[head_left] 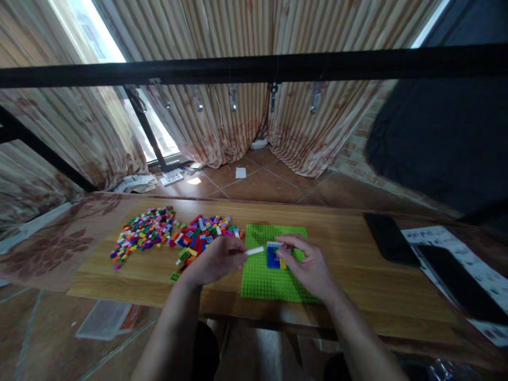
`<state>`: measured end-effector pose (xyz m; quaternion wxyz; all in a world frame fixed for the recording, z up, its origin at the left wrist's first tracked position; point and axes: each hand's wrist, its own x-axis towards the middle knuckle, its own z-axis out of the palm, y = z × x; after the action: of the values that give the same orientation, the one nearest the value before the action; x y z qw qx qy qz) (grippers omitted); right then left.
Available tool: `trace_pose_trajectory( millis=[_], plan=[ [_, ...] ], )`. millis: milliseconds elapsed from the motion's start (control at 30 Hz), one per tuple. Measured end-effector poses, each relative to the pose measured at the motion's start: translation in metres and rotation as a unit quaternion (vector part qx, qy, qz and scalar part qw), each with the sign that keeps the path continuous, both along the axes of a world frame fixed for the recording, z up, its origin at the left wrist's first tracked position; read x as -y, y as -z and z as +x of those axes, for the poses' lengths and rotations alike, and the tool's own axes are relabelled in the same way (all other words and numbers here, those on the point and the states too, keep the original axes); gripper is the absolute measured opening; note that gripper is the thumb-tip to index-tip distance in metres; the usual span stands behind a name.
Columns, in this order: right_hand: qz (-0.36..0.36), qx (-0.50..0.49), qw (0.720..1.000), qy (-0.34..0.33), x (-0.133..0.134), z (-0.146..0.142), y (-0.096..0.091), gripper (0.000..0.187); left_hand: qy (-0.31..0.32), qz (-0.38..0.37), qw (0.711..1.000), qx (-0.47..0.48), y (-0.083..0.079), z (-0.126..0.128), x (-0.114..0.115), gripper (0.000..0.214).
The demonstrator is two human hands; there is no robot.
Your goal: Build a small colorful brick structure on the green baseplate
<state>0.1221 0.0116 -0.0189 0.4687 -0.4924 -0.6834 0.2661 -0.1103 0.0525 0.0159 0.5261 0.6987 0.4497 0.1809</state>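
Between the fingertips of my left hand [226, 256] is a long white toy brick [254, 250], held over the left part of a green studded baseplate [257, 286]. A small build of blue, white and yellow bricks [272, 258] sits near the middle of the plate. My right hand [307, 259] reaches over the build's right side, thumb and index finger bent close together at its upper right. The fingers cover part of the build, and whether they pinch a small piece there is hidden.
Left of the baseplate lie a pile of larger mixed bricks [202, 233] and a pile of small colourful pieces [146, 230]. On the right are a black tablet-like slab [391, 241], a printed sheet [428, 235] and another dark device [460, 280]. A black bar [254, 69] crosses beyond the table.
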Motion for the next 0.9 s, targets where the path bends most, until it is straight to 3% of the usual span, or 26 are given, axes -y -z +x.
trace_pose_trajectory(
  millis=[100, 267, 400, 500, 667, 900],
  plan=[
    [-0.02, 0.017, 0.998, -0.053, 0.008, -0.001, -0.002, 0.024, 0.017, -0.021, 1.0, 0.015, 0.008, 0.028, 0.001, 0.021],
    [-0.024, 0.056, 0.997, -0.048, 0.011, 0.01, 0.006, 0.013, 0.021, -0.039, 0.999, 0.023, 0.015, 0.048, 0.002, 0.02],
    [-0.056, 0.119, 0.991, -0.013, 0.013, 0.021, 0.009, 0.012, -0.005, -0.022, 1.0, 0.006, 0.025, 0.054, -0.001, 0.021],
    [-0.069, 0.158, 0.985, 0.018, 0.014, 0.026, 0.011, 0.013, -0.041, 0.03, 0.999, -0.016, 0.032, 0.052, -0.006, 0.02],
    [-0.044, 0.189, 0.98, 0.049, 0.008, 0.026, 0.018, 0.013, -0.102, 0.108, 0.987, -0.058, 0.042, 0.054, -0.01, 0.018],
    [-0.005, 0.2, 0.978, 0.054, 0.004, 0.019, 0.03, 0.01, -0.105, 0.122, 0.984, -0.077, 0.049, 0.063, -0.007, 0.021]
  ],
)
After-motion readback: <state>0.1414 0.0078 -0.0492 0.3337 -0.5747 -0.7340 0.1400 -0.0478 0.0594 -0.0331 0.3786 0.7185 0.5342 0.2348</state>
